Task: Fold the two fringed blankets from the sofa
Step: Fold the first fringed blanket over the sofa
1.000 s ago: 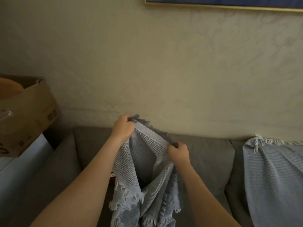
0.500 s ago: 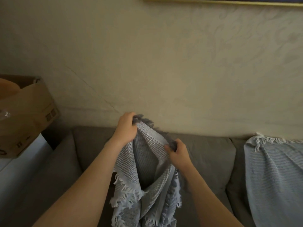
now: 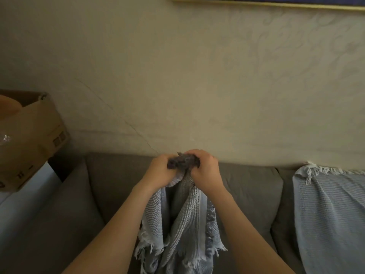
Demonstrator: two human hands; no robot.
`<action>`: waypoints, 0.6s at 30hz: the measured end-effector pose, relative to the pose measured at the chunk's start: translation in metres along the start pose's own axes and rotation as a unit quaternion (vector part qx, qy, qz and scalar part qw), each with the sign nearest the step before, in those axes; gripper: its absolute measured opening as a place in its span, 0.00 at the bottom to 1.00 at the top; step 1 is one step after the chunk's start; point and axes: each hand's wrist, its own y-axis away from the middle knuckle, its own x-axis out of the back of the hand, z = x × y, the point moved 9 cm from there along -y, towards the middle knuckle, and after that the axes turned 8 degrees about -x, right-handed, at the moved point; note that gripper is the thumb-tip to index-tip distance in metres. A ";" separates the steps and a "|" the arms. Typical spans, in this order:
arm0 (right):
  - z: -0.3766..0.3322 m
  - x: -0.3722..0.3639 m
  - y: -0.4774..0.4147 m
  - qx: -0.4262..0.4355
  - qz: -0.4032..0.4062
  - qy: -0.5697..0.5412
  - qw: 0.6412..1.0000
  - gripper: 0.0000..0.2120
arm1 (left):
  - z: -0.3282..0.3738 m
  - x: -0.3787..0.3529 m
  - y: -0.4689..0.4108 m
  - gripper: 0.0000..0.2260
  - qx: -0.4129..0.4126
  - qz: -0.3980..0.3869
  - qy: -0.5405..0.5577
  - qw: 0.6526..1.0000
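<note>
A grey-blue waffle-weave blanket [image 3: 183, 220] with white fringe hangs in front of the grey sofa [image 3: 250, 190]. My left hand [image 3: 160, 171] and my right hand [image 3: 205, 171] grip its dark fringed top edge side by side, knuckles almost touching, level with the sofa's backrest top. The cloth drops between my forearms in bunched folds, and its lower part leaves the view. A second light-blue fringed blanket [image 3: 331, 214] lies draped over the backrest at the right.
A brown cardboard box [image 3: 33, 135] sits on a white surface at the left, next to the sofa arm. A beige wall rises behind the sofa, with a gold picture frame [image 3: 276, 3] at the top edge.
My two hands have come together, bringing the two held parts of the top edge side by side. Before, they were apart with the blanket spread between them.
</note>
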 end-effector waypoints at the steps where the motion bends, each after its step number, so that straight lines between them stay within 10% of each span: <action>1: -0.001 0.001 0.001 0.003 0.001 -0.006 1.000 0.22 | 0.002 0.003 0.000 0.02 -0.008 0.019 -0.008 1.000; 12: 0.032 -0.002 -0.003 -0.119 -0.093 0.009 0.988 0.05 | 0.004 0.005 0.002 0.10 -0.051 -0.067 -0.136 0.987; 18: 0.021 -0.001 0.009 -0.136 -0.205 -0.126 0.961 0.26 | 0.005 0.009 0.003 0.14 0.002 -0.088 -0.073 0.993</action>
